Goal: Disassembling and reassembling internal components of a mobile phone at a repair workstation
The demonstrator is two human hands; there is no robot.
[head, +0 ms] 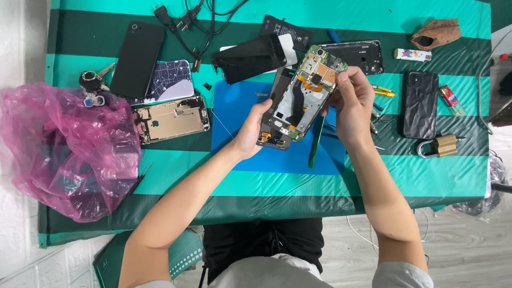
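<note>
- Two hands share one job: my left hand (255, 129) and my right hand (352, 104) hold an opened phone (301, 96) above the blue mat (234, 133), centre of the frame.
- Far left, a pink plastic bag (64, 152) lies slumped; a gold phone chassis (170, 118) rests just beside it.
- Left of centre, my left hand is curled around the phone's lower edge, fingers closed on it.
- Upper centre, a loose black screen panel (250, 57) lies under the cables (197, 21).
- Right of centre, my right hand pinches the phone's upper edge near the exposed circuit board.
- I judge the risk here: a slip could strain the orange flex ribbon or drop the phone.
- Far right, a black phone case (419, 104) and brass padlock (440, 145) sit well apart.
</note>
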